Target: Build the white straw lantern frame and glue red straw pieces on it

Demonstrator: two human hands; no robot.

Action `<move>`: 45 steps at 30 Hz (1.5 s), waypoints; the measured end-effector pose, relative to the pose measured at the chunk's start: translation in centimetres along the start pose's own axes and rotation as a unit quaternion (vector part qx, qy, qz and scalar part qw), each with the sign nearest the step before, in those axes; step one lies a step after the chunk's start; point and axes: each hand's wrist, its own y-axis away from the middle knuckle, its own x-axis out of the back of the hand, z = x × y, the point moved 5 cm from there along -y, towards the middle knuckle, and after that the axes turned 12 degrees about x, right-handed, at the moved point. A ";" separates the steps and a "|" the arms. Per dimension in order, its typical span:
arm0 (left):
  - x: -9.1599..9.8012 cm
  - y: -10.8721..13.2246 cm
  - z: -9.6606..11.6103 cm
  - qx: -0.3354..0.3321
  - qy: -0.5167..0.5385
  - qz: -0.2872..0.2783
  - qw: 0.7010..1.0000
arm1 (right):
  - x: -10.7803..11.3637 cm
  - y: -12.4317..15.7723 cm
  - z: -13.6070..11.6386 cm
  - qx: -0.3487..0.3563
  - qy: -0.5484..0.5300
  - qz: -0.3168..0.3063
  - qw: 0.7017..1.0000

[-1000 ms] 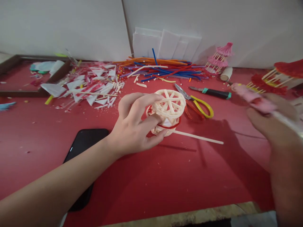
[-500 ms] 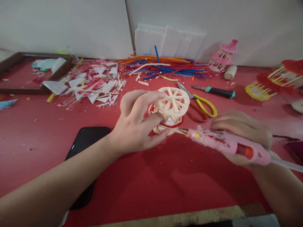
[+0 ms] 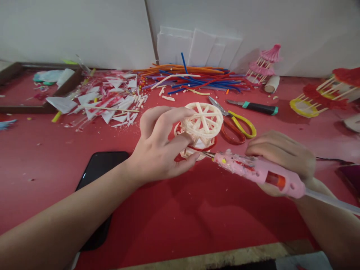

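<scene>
My left hand (image 3: 161, 146) is closed on a small cream-coloured craft model (image 3: 203, 122), its fingers along the left side. The model has a round top with crossing spokes like a wheel, and red trim lower down. My right hand (image 3: 284, 159) is wrapped round a pink glue gun (image 3: 258, 170) with a clear glue stick (image 3: 329, 200) coming out of its back end. The gun's metal nozzle points left at the lower part of the model, close to my left fingertips; whether it touches cannot be made out.
Behind the model lie scissors (image 3: 243, 125) and a utility knife (image 3: 261, 108). Coloured pipe cleaners (image 3: 197, 80) and paper scraps (image 3: 112, 97) pile up at the back. A phone (image 3: 101, 168) lies by my left forearm. Pink (image 3: 264, 63) and red (image 3: 323, 93) tower models stand at right.
The glue gun and my right hand have moved a little left, bringing the nozzle nearer my left fingertips. My left hand keeps its hold on the model. The view has shifted slightly.
</scene>
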 end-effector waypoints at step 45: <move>-0.2 0.2 -0.4 0.021 0.030 -0.006 0.999 | 0.7 0.4 0.6 0.010 0.044 0.016 0.999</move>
